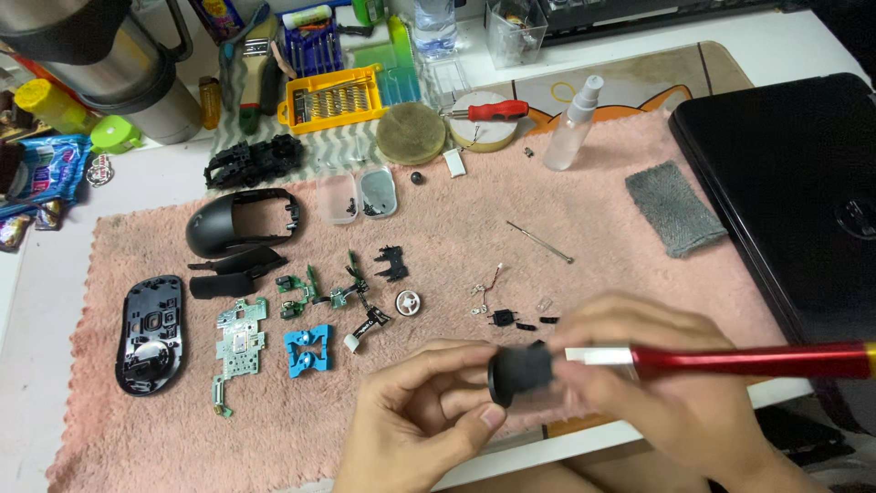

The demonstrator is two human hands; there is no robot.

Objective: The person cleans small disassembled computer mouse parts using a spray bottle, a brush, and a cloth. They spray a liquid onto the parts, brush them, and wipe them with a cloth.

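My left hand (pixel 415 411) pinches a small round black part (pixel 520 370) near the table's front edge. My right hand (pixel 657 383), blurred by motion, grips a red-handled tool (pixel 748 361) with a white collar, its tip against that black part. A taken-apart computer mouse lies spread on a pink towel (pixel 593 237): a black top shell (pixel 239 222), a black base (pixel 151 333), a green circuit board (pixel 235 351), a blue plastic piece (pixel 307 350), a white scroll wheel (pixel 408 302) and small black bits (pixel 502 317).
A closed black laptop (pixel 794 201) lies at the right. A grey cloth (pixel 675 208), a clear spray bottle (pixel 573 123), a red-handled screwdriver (pixel 488 111), a yellow bit case (pixel 333 99), a thin metal pick (pixel 540 242) and a steel jug (pixel 119 68) sit toward the back.
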